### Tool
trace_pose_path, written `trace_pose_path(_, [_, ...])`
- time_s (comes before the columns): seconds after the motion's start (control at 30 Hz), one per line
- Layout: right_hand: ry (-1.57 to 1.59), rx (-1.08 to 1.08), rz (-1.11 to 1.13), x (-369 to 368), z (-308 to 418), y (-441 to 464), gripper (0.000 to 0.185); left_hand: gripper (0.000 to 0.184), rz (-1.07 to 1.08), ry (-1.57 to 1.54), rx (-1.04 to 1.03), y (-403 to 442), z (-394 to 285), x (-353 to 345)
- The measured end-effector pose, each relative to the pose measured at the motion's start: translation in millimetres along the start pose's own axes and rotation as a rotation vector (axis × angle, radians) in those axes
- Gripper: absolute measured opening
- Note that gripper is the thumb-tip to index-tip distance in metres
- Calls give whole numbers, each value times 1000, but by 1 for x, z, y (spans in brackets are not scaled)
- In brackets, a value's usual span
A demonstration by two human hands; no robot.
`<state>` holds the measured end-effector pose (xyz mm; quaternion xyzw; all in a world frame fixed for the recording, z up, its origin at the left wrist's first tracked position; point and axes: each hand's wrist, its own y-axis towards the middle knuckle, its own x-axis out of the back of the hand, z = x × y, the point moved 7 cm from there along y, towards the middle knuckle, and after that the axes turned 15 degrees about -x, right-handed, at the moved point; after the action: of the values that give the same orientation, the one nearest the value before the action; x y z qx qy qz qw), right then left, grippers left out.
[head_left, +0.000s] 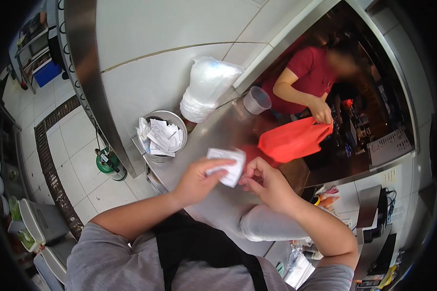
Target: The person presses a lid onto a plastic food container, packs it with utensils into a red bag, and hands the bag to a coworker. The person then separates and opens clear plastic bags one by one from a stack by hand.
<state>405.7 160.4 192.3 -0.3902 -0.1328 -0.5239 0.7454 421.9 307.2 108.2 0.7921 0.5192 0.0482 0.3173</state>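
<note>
My left hand (199, 180) pinches a folded white paper slip (232, 167) between thumb and fingers, above the steel counter. Close by the slip's right edge is my right hand (268, 184), its fingers curled and thumb pressed in. Whether anything small sits in that pinch I cannot make out. To the left, a round metal bowl (182, 131) holds a heap of printed paper slips (164, 136). Across the counter, a co-worker's hand (320, 110) grips the top of a red bag (294, 140), apart from my hands.
A clear plastic tub (257, 100) stands near the serving window. Against the wall leans a bag of white plastic (210, 85). A plastic-wrapped roll (272, 223) lies close to my right forearm. On the floor at left is a green cylinder (109, 162).
</note>
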Motion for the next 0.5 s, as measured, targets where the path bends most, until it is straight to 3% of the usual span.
trace_pose_path(0.07, [-108,75,-66,6,11,-25,20,38,7,565,14,9,-2,44])
trace_pose_path(0.13, [-321,90,-210,21,26,-59,28,42,-143,608,-34,18,12,94])
trace_pose_path(0.2, [-291,88,-301,35,24,-93,29,41,-73,864,42,21,37,136])
trace_pose_path(0.33, [-218,68,-594,63,5,-163,29,37,257,1055,143,13,82,165])
trace_pose_path(0.47, [183,101,-936,78,-42,-246,21,50,588,1250,479,4,112,171])
trace_pose_path(0.5, [223,99,-1016,79,-56,-266,20,55,619,1395,409,8,102,163])
